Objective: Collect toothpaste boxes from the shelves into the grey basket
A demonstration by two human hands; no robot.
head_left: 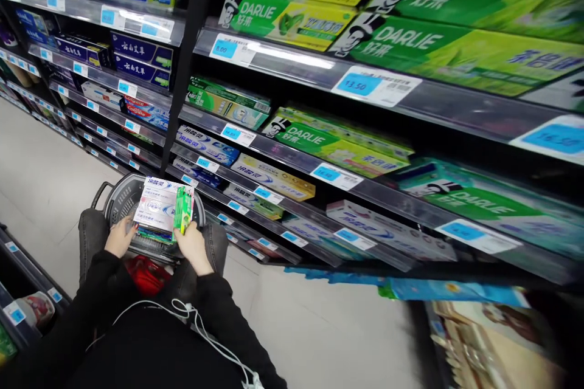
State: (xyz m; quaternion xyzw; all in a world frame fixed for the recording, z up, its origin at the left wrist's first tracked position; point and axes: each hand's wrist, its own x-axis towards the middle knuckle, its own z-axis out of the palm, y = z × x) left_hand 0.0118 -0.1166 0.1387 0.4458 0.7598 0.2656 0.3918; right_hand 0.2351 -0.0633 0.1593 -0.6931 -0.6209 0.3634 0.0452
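Note:
Low in the picture, left of centre, I hold a stack of toothpaste boxes (157,209) over a grey plastic shopping basket (119,196). My left hand (119,237) grips the stack's left edge, fingers curled under it. My right hand (194,247) clasps the right edge, where a small green box (183,209) stands upright against the stack. The top box is white with blue print. The basket rests at my knees on the floor.
Shelves of toothpaste fill the right and top: green Darlie boxes (460,42), blue and white boxes (207,147) lower down, with blue price tags (359,84) along the rails. A pale tiled aisle floor (41,176) runs left. A white cable (196,322) hangs over my dark clothing.

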